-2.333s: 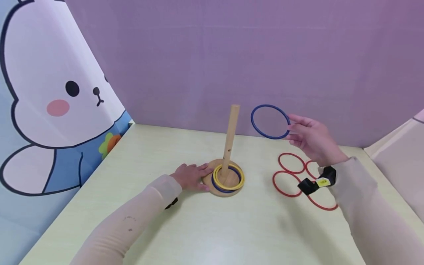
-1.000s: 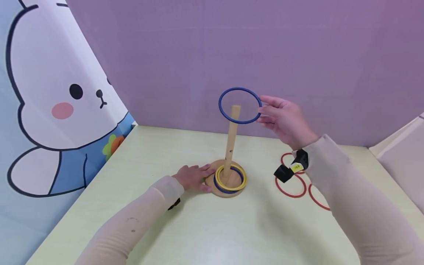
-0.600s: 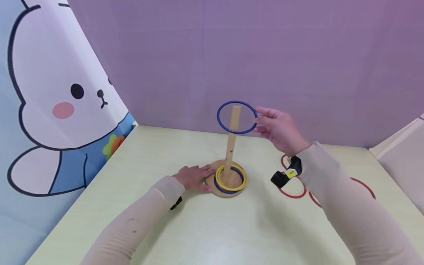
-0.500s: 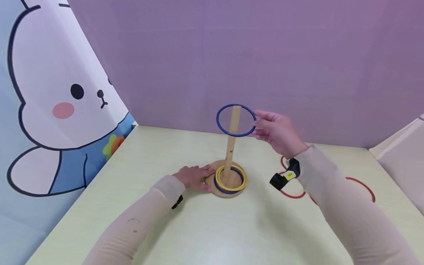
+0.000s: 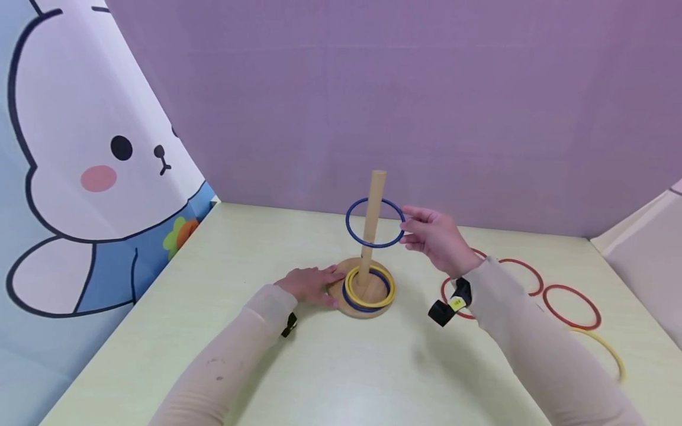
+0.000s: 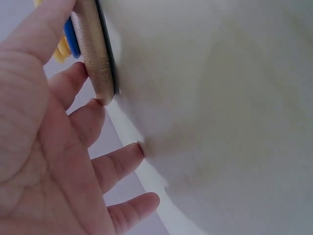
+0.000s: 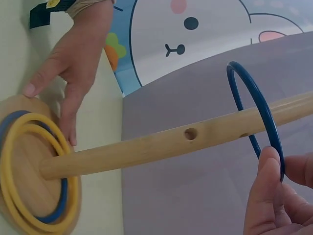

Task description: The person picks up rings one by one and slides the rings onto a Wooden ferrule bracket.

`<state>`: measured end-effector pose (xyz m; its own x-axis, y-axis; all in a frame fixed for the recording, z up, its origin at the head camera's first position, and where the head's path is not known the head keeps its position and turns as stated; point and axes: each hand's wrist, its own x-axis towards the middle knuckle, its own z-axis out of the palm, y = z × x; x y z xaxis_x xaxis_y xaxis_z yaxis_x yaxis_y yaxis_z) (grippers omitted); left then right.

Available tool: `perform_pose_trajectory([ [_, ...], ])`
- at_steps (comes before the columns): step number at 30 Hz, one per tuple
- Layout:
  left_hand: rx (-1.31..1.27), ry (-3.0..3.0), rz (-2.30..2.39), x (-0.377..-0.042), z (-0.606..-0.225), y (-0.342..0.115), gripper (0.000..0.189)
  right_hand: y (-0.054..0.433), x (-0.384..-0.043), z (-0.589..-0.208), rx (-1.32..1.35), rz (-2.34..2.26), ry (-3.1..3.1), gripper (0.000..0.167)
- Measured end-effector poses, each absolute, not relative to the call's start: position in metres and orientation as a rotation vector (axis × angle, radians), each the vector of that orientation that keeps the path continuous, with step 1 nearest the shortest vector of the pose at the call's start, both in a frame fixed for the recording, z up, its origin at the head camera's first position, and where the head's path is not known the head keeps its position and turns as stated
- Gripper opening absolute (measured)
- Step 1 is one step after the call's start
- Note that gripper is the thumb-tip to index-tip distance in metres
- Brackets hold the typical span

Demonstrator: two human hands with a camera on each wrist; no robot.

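My right hand (image 5: 434, 239) pinches a thin blue ring (image 5: 347, 222) by its right side, between thumb and fingers. The ring encircles the upright wooden peg (image 5: 375, 192), about halfway up. In the right wrist view the ring (image 7: 260, 100) stands around the peg, above a drilled hole. Yellow rings (image 5: 393, 293) and another blue ring (image 7: 62, 198) lie around the peg's foot on the round wooden base (image 5: 375, 289). My left hand (image 5: 310, 285) rests against the base's left edge, fingers spread. Close up, left fingertips (image 6: 80, 71) touch the rim.
Several red rings (image 5: 599, 313) lie on the pale table (image 5: 341, 378) to the right, partly covered by my right forearm. A yellow ring (image 5: 613, 349) shows beyond that sleeve. A purple backdrop (image 5: 341, 106) rises behind the table; a cartoon-printed cloth (image 5: 106, 207) hangs at left.
My right hand has carried the blue ring leftward over the peg's top, then lowered it down around the peg. The left hand has stayed at the base.
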<state>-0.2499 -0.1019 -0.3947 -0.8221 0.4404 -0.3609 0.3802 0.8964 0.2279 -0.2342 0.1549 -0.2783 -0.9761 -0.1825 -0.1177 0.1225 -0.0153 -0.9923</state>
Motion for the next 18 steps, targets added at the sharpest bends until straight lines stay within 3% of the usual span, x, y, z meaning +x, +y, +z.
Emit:
perform_pose_trajectory([
  [18,0.605,2.635,0.229,-0.253,-0.396,-0.102,0.072,0.156,-0.233,-0.331,-0.033,-2.141,1.988,0.045],
])
